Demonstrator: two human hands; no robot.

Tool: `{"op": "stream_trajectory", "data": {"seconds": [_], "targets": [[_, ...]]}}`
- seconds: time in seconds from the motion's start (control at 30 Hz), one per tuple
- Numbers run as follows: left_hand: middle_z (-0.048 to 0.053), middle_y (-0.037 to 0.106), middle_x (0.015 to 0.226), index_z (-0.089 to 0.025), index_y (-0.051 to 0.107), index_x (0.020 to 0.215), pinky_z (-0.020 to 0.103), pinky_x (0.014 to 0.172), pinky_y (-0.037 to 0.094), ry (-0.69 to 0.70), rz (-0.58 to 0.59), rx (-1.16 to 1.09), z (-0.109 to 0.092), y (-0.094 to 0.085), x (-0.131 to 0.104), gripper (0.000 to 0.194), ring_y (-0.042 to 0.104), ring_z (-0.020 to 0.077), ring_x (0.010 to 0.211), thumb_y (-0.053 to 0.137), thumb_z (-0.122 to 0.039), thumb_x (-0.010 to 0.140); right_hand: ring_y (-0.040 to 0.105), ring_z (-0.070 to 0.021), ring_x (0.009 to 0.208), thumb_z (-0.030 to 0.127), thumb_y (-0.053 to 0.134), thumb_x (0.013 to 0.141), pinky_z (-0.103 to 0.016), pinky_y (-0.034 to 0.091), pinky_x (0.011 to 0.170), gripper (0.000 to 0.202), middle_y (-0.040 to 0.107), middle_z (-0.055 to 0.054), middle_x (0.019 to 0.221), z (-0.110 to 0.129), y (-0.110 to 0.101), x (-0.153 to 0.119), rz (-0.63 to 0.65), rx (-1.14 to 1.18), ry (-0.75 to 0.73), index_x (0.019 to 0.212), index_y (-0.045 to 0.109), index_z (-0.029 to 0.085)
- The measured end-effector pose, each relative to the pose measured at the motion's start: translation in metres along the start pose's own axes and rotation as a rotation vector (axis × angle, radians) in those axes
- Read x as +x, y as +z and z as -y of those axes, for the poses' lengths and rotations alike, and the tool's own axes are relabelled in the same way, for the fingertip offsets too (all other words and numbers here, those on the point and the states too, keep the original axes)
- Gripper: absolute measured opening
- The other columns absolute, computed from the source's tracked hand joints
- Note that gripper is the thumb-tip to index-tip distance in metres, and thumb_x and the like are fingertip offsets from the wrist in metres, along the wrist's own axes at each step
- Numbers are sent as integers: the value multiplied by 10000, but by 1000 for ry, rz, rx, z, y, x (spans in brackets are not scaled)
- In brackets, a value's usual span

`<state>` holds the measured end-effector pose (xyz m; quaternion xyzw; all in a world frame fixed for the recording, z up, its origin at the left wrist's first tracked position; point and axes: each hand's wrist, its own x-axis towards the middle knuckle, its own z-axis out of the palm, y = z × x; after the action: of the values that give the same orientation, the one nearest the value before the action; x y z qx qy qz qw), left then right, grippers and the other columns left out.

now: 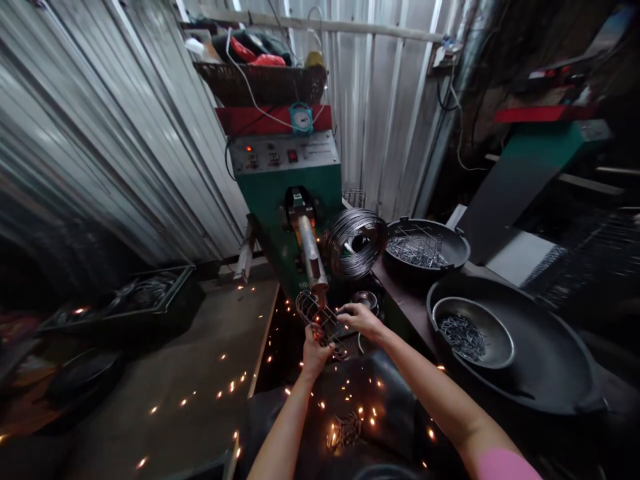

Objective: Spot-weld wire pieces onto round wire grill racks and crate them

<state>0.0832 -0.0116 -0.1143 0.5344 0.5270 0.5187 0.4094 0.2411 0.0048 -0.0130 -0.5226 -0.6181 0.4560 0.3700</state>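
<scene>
A wire basket (327,323) is held at the tip of the metal arm (311,257) of a green machine (290,177). My left hand (316,348) is closed on the basket's near left side. At its right side, my right hand (359,319) has its fingers pinched together near the wires; what they hold, if anything, is too small to tell. Orange sparks fly around the basket and fall toward the lap, where a small bundle of wire pieces (345,430) lies on a dark apron.
Right of the machine hangs a coil of wire (356,243). Further right are a black pan (425,247) with wire pieces and a metal bowl (473,333) of short pieces inside a large pan (545,360). A dark crate (175,300) stands at the left.
</scene>
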Motion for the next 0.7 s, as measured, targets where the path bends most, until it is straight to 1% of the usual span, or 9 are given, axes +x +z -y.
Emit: {"op": "stream_trajectory", "data": {"seconds": [0.07, 0.13, 0.3, 0.43, 0.57, 0.7], "targets": [[-17, 533, 802, -213, 400, 958, 299, 689, 457, 33, -17, 32, 1, 1, 0, 527, 567, 160, 716, 661, -185, 501, 539, -136, 632, 228, 582, 689, -243, 407, 632, 146, 627, 11, 644, -3, -2, -2, 0, -4, 5, 758, 680, 143], [-16, 539, 809, -214, 392, 972, 299, 686, 454, 29, -37, 47, 1, 1, 0, 543, 567, 161, 711, 665, -196, 502, 541, -139, 647, 220, 577, 687, -246, 403, 643, 132, 627, 10, 648, -5, -4, -1, -7, -34, -2, 735, 676, 147], [-29, 516, 774, -209, 393, 965, 294, 689, 437, 27, 13, 66, 2, 0, 4, 579, 540, 156, 705, 698, -204, 473, 551, -155, 674, 230, 577, 687, -259, 402, 661, 142, 635, -2, 670, -5, -5, 5, -19, -83, -14, 745, 675, 145], [-38, 499, 760, -209, 398, 972, 288, 665, 424, 7, 32, 56, 4, -1, 2, 611, 517, 147, 685, 729, -230, 459, 558, -163, 718, 266, 592, 685, -268, 407, 697, 174, 644, -4, 711, -7, -9, -4, -6, -41, -1, 781, 675, 148], [-31, 503, 785, -204, 424, 968, 286, 677, 423, -9, 52, -12, 5, -2, -2, 608, 514, 143, 707, 758, -243, 461, 550, -153, 697, 282, 581, 692, -261, 409, 681, 166, 624, 11, 683, -6, -9, -9, 45, 1, -3, 762, 662, 155], [-23, 515, 796, -198, 426, 991, 294, 701, 428, -78, 69, -135, 1, -4, -1, 645, 527, 153, 743, 778, -236, 452, 541, -149, 690, 256, 584, 678, -258, 399, 681, 127, 611, 17, 664, 3, -6, 2, 31, -23, -17, 721, 650, 157]]}}
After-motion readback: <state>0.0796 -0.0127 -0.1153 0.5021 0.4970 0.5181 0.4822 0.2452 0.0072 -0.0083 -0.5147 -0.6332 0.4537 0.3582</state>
